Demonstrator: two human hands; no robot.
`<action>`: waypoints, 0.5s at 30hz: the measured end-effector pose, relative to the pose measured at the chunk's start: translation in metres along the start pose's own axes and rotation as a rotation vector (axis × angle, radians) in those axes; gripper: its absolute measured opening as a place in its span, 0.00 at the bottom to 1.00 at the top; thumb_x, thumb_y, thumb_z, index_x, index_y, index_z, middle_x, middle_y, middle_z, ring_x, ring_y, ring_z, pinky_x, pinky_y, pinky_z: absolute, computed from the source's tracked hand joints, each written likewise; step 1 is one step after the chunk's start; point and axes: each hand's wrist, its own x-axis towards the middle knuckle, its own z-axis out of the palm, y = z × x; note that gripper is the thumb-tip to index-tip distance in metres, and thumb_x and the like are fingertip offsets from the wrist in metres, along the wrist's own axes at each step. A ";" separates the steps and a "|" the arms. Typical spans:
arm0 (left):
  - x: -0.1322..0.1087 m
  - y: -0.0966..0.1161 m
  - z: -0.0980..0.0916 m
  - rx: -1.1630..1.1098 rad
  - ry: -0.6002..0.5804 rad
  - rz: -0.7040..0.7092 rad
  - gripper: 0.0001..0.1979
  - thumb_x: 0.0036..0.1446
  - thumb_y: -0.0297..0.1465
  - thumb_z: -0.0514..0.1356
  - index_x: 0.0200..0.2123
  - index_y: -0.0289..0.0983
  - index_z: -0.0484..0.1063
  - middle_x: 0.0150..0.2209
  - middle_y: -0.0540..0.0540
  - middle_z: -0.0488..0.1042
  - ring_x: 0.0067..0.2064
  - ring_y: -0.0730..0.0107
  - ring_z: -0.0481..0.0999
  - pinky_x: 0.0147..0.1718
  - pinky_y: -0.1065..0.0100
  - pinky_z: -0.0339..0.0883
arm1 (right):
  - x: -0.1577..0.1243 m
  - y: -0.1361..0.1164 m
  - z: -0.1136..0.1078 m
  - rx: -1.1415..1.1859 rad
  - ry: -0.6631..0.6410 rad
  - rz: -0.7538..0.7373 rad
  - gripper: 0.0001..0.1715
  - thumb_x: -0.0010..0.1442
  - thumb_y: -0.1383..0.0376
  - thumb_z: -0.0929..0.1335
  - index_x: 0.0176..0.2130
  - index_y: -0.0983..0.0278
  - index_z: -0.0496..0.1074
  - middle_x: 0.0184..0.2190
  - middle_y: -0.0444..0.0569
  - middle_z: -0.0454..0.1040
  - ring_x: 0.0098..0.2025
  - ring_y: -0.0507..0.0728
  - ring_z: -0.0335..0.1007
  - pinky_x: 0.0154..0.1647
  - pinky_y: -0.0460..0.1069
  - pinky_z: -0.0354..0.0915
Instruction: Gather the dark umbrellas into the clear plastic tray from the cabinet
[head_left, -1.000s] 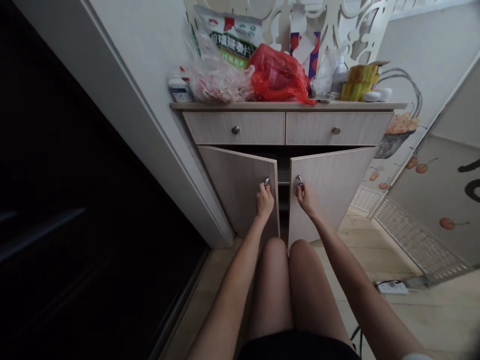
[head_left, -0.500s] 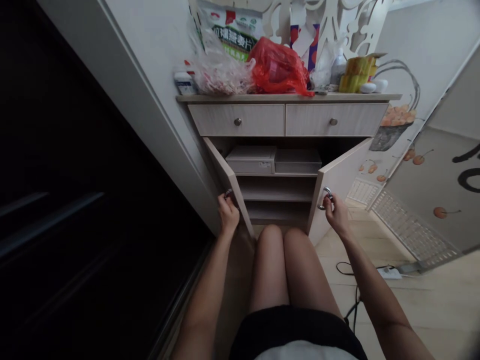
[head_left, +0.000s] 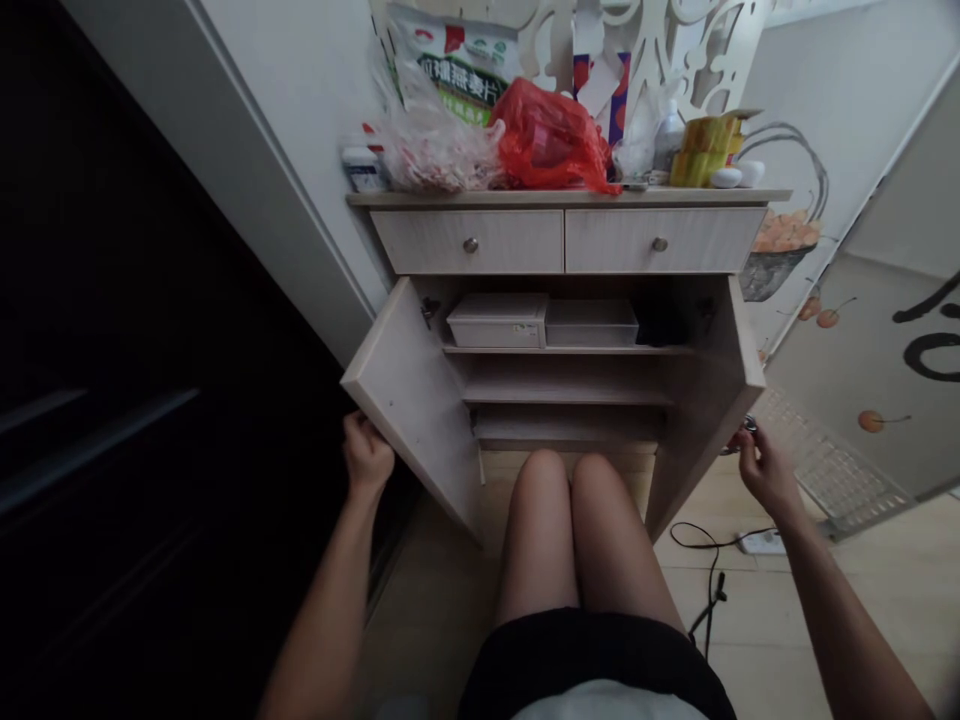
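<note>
A pale wooden cabinet (head_left: 562, 240) stands against the wall with both lower doors swung wide. My left hand (head_left: 366, 455) is closed on the handle at the outer edge of the left door (head_left: 416, 400). My right hand (head_left: 761, 465) is closed on the ring handle of the right door (head_left: 709, 400). Inside, a white box (head_left: 497, 320) and a grey box (head_left: 592, 322) sit side by side on the top shelf; the lower shelves look bare. My knees (head_left: 574, 480) are just in front of the opening.
Two shut drawers (head_left: 471, 242) sit above the doors. On top lie a red bag (head_left: 551, 140), clear bags, a printed food packet (head_left: 457, 70) and yellow packs (head_left: 701, 150). A dark doorway fills the left. A power strip (head_left: 761, 542) and cable lie on the floor at right.
Both doors have swung from nearly shut to wide open. My hands moved apart with the handles, left going left, right going right. The shelves and boxes have come into view.
</note>
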 end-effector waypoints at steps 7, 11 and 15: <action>0.028 -0.016 -0.038 -0.013 -0.079 -0.005 0.13 0.46 0.47 0.57 0.33 0.48 0.63 0.31 0.49 0.73 0.46 0.46 0.76 0.50 0.38 0.69 | -0.003 0.059 -0.056 -0.115 0.097 0.095 0.26 0.58 0.39 0.59 0.30 0.56 0.65 0.21 0.51 0.68 0.22 0.61 0.64 0.23 0.55 0.59; 0.044 -0.027 -0.053 -0.032 -0.075 -0.030 0.16 0.45 0.48 0.58 0.38 0.52 0.68 0.35 0.47 0.77 0.53 0.38 0.74 0.57 0.30 0.62 | 0.000 0.077 -0.082 -0.045 0.134 0.239 0.32 0.48 0.29 0.61 0.20 0.51 0.61 0.16 0.52 0.62 0.20 0.62 0.60 0.23 0.59 0.55; 0.047 -0.035 -0.063 -0.102 0.032 -0.155 0.20 0.49 0.49 0.53 0.45 0.53 0.67 0.41 0.47 0.79 0.54 0.36 0.73 0.54 0.27 0.64 | -0.003 0.087 -0.095 0.110 0.211 0.352 0.28 0.46 0.29 0.62 0.19 0.46 0.64 0.14 0.54 0.60 0.22 0.65 0.64 0.25 0.63 0.52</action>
